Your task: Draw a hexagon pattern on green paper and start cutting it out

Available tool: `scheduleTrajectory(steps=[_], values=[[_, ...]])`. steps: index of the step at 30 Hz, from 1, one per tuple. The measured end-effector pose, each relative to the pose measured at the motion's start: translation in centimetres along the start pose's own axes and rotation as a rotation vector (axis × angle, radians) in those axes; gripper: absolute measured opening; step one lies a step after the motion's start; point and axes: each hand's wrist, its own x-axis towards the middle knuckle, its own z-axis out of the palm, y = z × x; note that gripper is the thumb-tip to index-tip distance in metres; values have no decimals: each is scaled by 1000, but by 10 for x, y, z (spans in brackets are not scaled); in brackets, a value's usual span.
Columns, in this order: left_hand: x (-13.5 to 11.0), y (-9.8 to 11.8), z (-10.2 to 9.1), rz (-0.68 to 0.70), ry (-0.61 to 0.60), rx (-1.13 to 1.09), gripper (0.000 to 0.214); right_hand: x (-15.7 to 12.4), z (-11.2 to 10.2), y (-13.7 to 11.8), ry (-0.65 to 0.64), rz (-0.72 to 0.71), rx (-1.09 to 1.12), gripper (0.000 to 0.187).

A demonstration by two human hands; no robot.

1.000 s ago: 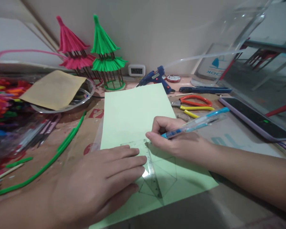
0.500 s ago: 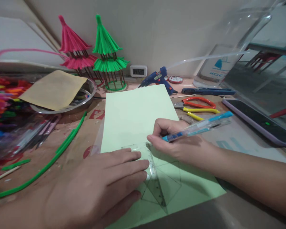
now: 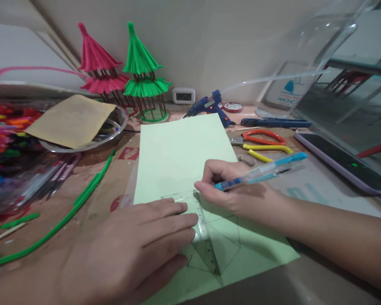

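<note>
A pale green sheet of paper point(image 3: 180, 152) lies in front of me, with straight pencil-like lines drawn on its lower half. My left hand point(image 3: 139, 241) rests flat, fingers stretched out, pressing a clear set square point(image 3: 206, 237) against the sheet. Between the fingers and thumb of my right hand point(image 3: 231, 184) is a clear and blue pen point(image 3: 260, 171), slanting up to the right. Its tip is hidden behind the hand, close to the top corner of the set square.
Pliers point(image 3: 266, 146), a utility knife point(image 3: 276, 123) and a glue gun point(image 3: 211, 106) lie beyond the paper. A phone point(image 3: 346, 159) is at right. Green and pink pipe-cleaner towers point(image 3: 146, 87) stand behind, left of a small clock point(image 3: 183, 95). A metal bowl point(image 3: 122, 123) sits left.
The view has shifted very slightly. My left hand keeps the set square in place, and my right hand with the pen has hardly moved.
</note>
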Motion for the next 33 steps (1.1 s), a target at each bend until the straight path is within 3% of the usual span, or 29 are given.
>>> scheduleTrajectory(steps=[18,26,33], values=[[3,-2,-2,10,-63,18,30,0,1,-2,-1,9,14,22],[0,0,1,16,-33,13,29,0,1,-1,7,-8,26,22],[4,0,-7,8,13,-14,26,-1,-1,6,87,60,120,29]])
